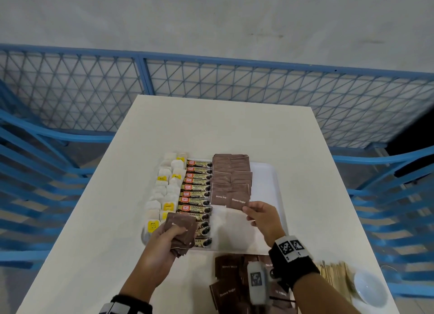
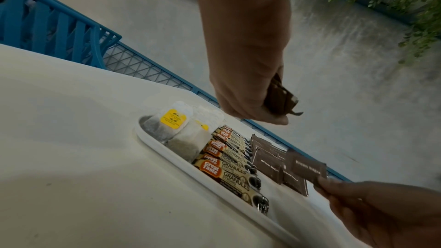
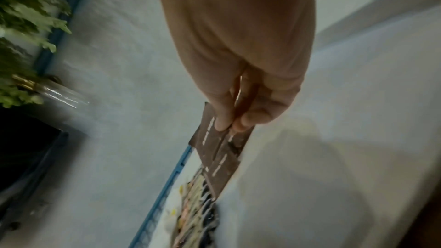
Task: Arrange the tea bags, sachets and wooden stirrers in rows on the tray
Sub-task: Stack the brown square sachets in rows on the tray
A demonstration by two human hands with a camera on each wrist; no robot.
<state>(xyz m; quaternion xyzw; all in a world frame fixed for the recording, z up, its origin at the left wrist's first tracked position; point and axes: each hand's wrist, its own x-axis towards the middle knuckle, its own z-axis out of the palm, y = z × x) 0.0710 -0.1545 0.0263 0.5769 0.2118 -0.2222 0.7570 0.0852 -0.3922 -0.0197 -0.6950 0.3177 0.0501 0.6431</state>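
From the head view the left hand (image 1: 164,239) grips a stack of brown sachets (image 1: 180,226) over the tray's (image 1: 270,179) near left, while the left-wrist view shows the right hand (image 2: 372,206) pinching one brown sugar sachet (image 2: 306,167) at the sachet rows' near end, and the right-wrist view shows its fingertips (image 3: 222,123) closed on it.

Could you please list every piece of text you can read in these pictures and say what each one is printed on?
"Great Taste" on the coffee sachets in the tray.
"GRANULES STRONG" on the same coffee sachets.
"Brown Sugar" on the brown sachets, in the tray and loose on the table.
The yellow tea bag tags carry print too small to read.
The wrist markers show patterns, no words.
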